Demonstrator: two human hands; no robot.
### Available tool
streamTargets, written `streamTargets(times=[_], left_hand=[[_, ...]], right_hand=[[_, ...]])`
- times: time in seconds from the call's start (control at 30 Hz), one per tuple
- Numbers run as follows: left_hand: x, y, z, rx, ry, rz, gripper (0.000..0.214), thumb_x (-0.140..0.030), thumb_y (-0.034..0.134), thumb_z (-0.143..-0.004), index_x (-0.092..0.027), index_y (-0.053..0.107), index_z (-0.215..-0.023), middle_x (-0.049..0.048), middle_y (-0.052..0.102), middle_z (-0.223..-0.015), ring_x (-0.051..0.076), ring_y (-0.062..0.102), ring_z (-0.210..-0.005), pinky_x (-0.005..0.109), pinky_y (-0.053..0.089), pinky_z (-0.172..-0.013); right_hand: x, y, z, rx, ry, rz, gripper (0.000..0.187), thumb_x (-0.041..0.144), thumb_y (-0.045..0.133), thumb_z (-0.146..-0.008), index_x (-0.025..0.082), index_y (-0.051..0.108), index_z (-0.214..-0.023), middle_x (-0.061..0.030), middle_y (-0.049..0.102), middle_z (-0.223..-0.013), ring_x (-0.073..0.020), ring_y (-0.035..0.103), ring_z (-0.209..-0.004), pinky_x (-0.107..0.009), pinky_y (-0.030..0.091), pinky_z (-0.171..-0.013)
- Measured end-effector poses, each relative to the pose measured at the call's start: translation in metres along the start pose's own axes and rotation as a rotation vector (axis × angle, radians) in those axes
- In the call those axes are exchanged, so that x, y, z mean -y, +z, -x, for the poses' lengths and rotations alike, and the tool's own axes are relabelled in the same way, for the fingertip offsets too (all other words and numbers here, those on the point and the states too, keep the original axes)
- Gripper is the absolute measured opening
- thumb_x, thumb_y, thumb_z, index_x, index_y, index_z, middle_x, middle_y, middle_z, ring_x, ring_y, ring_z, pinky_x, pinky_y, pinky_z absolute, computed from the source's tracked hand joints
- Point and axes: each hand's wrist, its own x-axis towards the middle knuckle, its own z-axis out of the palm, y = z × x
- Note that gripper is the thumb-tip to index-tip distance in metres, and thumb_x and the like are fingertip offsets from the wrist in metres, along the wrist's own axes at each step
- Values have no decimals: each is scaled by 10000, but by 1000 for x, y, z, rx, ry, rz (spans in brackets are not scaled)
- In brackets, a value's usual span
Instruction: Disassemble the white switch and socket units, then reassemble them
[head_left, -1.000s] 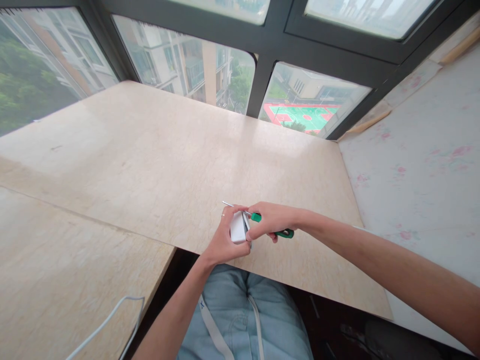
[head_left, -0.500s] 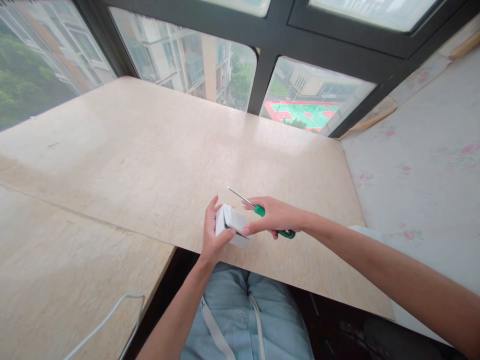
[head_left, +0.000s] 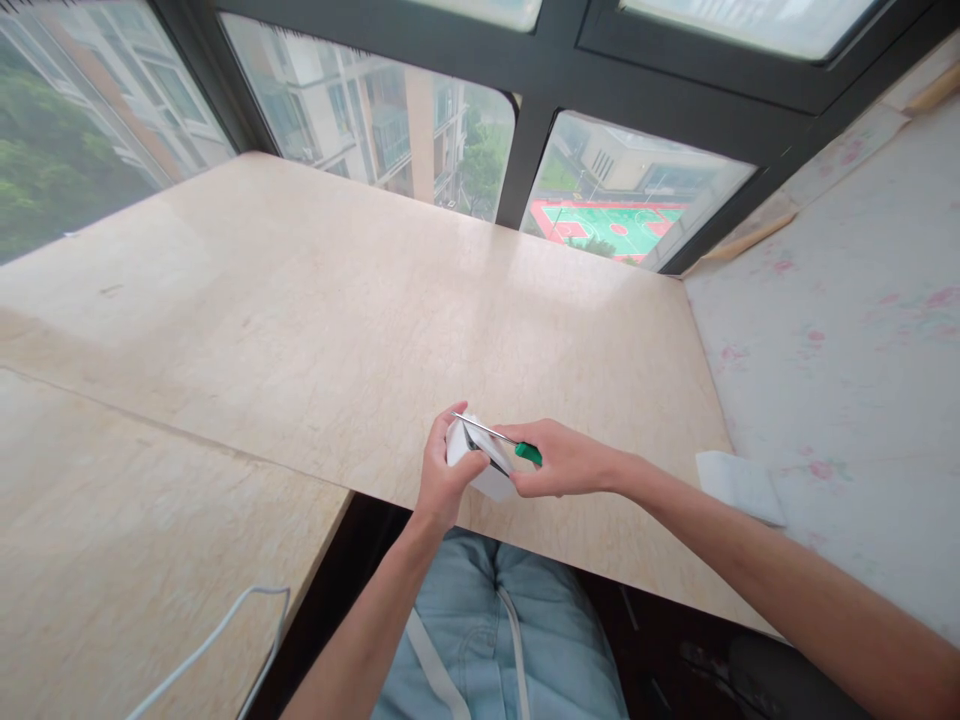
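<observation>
My left hand (head_left: 442, 475) is closed round a small white plastic box (head_left: 480, 460), which I hold just above the near edge of a beige marble counter (head_left: 315, 330). My right hand (head_left: 562, 460) grips a green-handled screwdriver (head_left: 501, 440). Its thin metal shaft lies across the top of the box and points left. The box's two white halves show a dark gap between them. My right fingers also press against the box's right side.
A white folded cloth (head_left: 739, 485) lies to the right on a floral-patterned surface (head_left: 847, 330). A white cable (head_left: 217, 635) loops over the lower counter at the left. Dark-framed windows (head_left: 525, 90) stand behind the counter. My lap in jeans is below.
Both hands have shifted slightly down and toward me with the box. The screwdriver's shaft, which pointed up and away above the box, now lies across the box's top.
</observation>
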Motion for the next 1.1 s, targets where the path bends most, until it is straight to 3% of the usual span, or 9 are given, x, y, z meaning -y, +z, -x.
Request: streamTargets(times=[0.13,0.27,0.53,0.7,1.1], left_hand=[[0,3,0,-30,2,-58,714,-257,713,-601,-211,521,-1288,12,585,-930,179,554,-796,283,468,-693],[-3,8,2,-36,22,-142,717,-254,702,-613,-206,517,-1304,3,577,-902,169,540,-760,277,455,-673],[-4,11,5,-47,107,-291,684,-221,698,-618,-209,552,-1287,49,583,-1025,228,587,-883,365,501,-783],[0,8,4,-20,171,-357,657,-178,701,-612,-234,587,-1256,59,563,-1093,258,583,-982,396,508,-841],[0,4,0,25,189,-373,656,-173,692,-596,-243,590,-1240,53,563,-1083,246,588,-941,382,508,-815]], right_hand=[[-5,2,4,39,88,-74,311,204,596,-725,222,623,-1034,71,528,-657,-96,520,-488,-195,380,-426],[-6,11,6,-66,30,34,186,189,592,-715,209,582,-899,58,561,-699,-101,511,-584,-209,357,-515],[-4,26,4,-178,0,213,183,141,524,-696,207,486,-861,8,608,-764,-152,547,-665,-253,337,-584],[-8,31,5,-186,4,270,237,130,514,-690,207,493,-912,-22,656,-823,-174,577,-705,-259,355,-607],[-8,36,5,-213,33,306,232,139,526,-713,205,499,-933,-29,664,-808,-178,578,-672,-258,351,-589]])
